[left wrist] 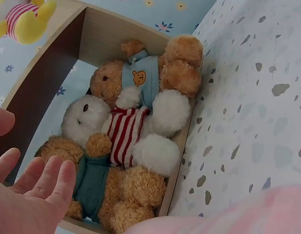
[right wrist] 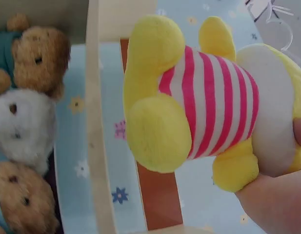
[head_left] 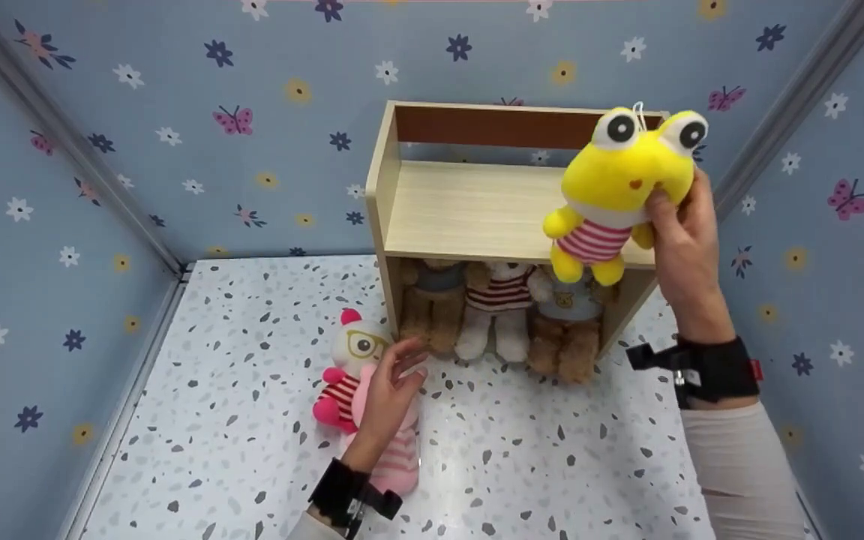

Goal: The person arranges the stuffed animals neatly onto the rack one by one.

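The right hand (head_left: 687, 259) grips a yellow plush frog in a pink-and-white striped top (head_left: 612, 196) by the head's side — its body hangs left of the grip, near a pale wooden shelf's (head_left: 477, 206) upper tier. Long axis roughly upright, tilted; eyes up, feet down. The left hand (head_left: 394, 386) holds nothing — fingers loose.

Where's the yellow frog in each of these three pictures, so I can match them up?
Head: upper right, the frog held in the right hand.
Left wrist: the frog in the top left corner, partly cut off.
Right wrist: the frog, centre to right.
Shared landmark: the white bear, middle of three.
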`<state>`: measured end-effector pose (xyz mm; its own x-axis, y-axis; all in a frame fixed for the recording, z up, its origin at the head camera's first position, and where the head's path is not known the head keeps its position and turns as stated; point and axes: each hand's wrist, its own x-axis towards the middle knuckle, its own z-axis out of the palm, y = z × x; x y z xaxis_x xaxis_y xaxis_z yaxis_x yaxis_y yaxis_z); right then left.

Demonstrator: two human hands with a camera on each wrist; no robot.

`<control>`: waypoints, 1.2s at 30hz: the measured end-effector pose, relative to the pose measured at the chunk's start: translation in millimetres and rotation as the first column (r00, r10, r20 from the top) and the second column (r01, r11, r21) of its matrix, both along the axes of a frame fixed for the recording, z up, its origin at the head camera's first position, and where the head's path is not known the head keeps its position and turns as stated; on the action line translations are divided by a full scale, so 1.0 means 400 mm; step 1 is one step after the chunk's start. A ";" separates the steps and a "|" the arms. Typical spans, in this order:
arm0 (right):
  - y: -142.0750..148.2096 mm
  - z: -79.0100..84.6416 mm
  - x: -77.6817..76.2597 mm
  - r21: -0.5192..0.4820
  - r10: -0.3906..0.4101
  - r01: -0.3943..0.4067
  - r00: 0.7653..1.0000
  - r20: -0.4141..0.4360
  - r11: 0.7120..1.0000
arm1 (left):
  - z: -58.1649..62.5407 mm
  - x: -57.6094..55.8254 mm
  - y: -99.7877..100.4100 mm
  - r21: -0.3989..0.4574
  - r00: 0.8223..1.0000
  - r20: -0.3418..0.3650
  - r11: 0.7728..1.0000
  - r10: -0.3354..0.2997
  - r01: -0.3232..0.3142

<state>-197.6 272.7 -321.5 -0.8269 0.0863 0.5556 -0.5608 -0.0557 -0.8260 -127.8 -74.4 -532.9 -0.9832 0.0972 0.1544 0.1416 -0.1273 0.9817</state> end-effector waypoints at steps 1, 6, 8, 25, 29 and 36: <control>0.005 0.012 -0.017 0.000 -0.025 0.025 1.000 0.012 1.000 | -0.003 0.001 -0.003 0.001 1.000 0.000 1.000 0.001 -0.001; 0.023 0.062 -0.093 0.001 -0.132 0.133 0.984 0.124 0.991 | -0.013 0.006 -0.016 0.012 1.000 0.016 1.000 0.013 -0.013; 0.026 0.080 -0.116 0.025 -0.183 0.181 0.967 0.176 0.983 | -0.017 0.008 -0.020 0.010 0.999 0.031 1.000 0.025 -0.026; 0.033 0.092 -0.240 0.803 -0.669 0.455 0.737 -0.097 0.385 | -0.040 0.013 -0.042 0.052 0.997 0.071 0.998 0.040 -0.044; 0.045 0.111 -0.235 0.833 -0.679 0.488 0.706 -0.201 0.261 | -0.043 0.014 -0.045 0.057 0.997 0.071 0.998 0.035 -0.039; 0.079 0.143 -0.235 0.841 -0.716 0.451 0.689 -0.116 0.299 | -0.046 0.016 -0.052 0.053 0.995 0.089 0.997 0.048 -0.052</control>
<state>-291.6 304.1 -264.1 -0.8459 0.2667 0.4618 0.0571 0.9063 -0.4187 -121.3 -95.1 -551.3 -0.9966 0.0414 0.0708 0.0625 -0.1761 0.9824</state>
